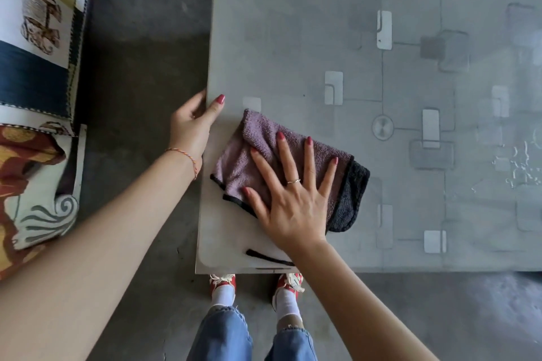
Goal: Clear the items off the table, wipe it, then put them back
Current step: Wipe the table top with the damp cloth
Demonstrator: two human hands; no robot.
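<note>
While our right hand (293, 199) presses flat, fingers spread, on the cloth (264, 155), it looks soft and light. Our left hand (193, 123) grips the table (293, 38) edge.

looks like a home living room: low glass-topped table (293, 23) with a grey patterned rug (440, 97) showing through it, bare concrete floor (140, 67), and a sofa (35, 73) alongside, draped in patchwork fabric with patterned cushions (26, 184).
</note>
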